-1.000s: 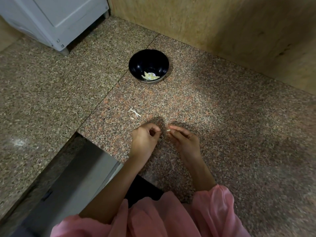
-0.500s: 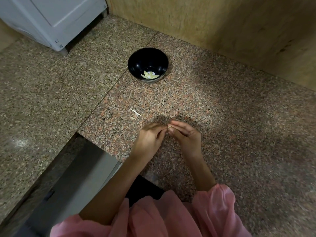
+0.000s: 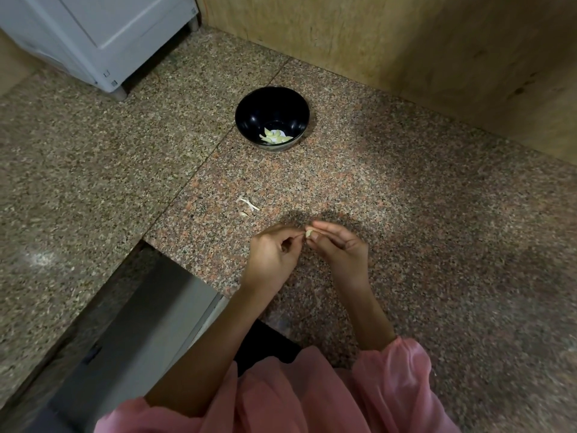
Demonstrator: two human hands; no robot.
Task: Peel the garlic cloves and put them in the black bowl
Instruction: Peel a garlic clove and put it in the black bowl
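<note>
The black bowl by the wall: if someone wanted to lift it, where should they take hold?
Grip the black bowl by its rim, probably from above on the near side: it stands upright and open-topped, its walls curve in toward a narrow base, and the wooden wall crowds the far side.

The supporting surface is a speckled brown-and-pink granite countertop (image 3: 390, 189), made of slabs joined at a straight seam that runs diagonally. A round glossy black bowl (image 3: 249, 117) stands directly on it, just right of the seam, near the back wall. Two thin pale garlic-skin scraps (image 3: 249, 205) lie on the stone nearer the front edge. A white cabinet-like appliance (image 3: 103, 35) stands on short feet at the rear left corner.
</note>
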